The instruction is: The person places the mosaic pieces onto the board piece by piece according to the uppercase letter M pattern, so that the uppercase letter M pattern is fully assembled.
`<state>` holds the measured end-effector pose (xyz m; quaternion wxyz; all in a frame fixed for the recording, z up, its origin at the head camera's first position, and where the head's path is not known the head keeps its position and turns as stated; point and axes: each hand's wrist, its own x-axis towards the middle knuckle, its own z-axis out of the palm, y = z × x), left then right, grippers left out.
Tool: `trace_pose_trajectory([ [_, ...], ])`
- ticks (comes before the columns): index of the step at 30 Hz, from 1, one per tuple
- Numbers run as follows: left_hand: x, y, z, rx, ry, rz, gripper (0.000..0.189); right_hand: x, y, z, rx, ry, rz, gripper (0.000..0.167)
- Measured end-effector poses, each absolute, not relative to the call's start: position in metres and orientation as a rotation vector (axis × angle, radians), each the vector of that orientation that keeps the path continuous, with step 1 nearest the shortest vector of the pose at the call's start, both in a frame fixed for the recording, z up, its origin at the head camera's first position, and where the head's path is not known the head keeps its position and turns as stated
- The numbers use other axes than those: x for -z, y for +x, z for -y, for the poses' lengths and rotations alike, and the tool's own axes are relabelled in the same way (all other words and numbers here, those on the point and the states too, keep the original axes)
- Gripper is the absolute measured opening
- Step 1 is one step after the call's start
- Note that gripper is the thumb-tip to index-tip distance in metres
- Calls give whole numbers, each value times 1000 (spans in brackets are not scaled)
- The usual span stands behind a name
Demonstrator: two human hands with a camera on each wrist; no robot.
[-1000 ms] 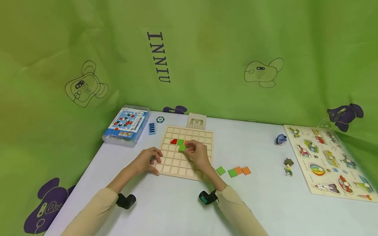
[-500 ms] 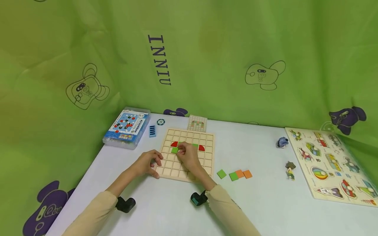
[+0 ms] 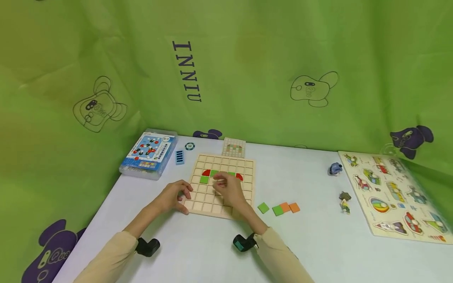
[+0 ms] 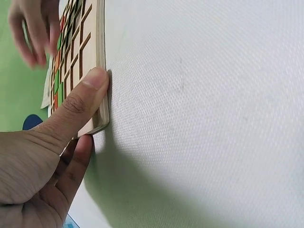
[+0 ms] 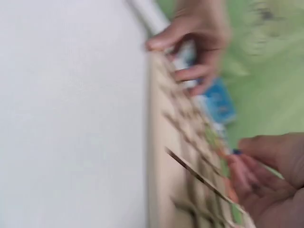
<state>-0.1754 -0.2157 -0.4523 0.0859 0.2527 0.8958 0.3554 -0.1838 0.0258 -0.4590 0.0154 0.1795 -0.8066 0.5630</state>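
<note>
A wooden grid board (image 3: 198, 196) lies on the white table. My left hand (image 3: 172, 195) grips its near left corner; in the left wrist view the thumb (image 4: 78, 104) presses the edge and fingers rest against the side. Over the board's middle hovers my right hand (image 3: 230, 190), fingers bent, no tile visible between them. One row on the board runs from a red quarter-round tile (image 3: 206, 173) through green tiles to another red tile (image 3: 239, 177); the hand hides its middle. Below the row's left part sits a green square tile (image 3: 204, 179). The right wrist view is blurred.
Right of the board lie loose tiles, among them a green one (image 3: 263, 208) and an orange one (image 3: 294, 207). A pattern card (image 3: 234, 147) touches the far edge. A boxed kit (image 3: 148, 153) stands left; two figurines and a picture puzzle (image 3: 394, 192) lie right.
My right hand carried the green tile leftward, set it in a cell under the row's left part, let go and drew back slightly right. The left hand stayed at the corner.
</note>
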Motion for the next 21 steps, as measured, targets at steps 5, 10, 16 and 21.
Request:
trace_pose_trajectory([
  [5,454,-171,218,-1066,733,-2663,36,445,-149,-103,-1671,543,2587,27],
  [10,449,-169,220,-1066,696,-2674,35,438,-120,-198,-1352,476,2726,40],
  [16,450,-172,221,-1075,689,-2680,35,450,-116,-254,-1361,520,2868,42],
  [21,452,-174,219,-1098,721,-2644,35,460,-115,-260,-1378,465,2780,32],
])
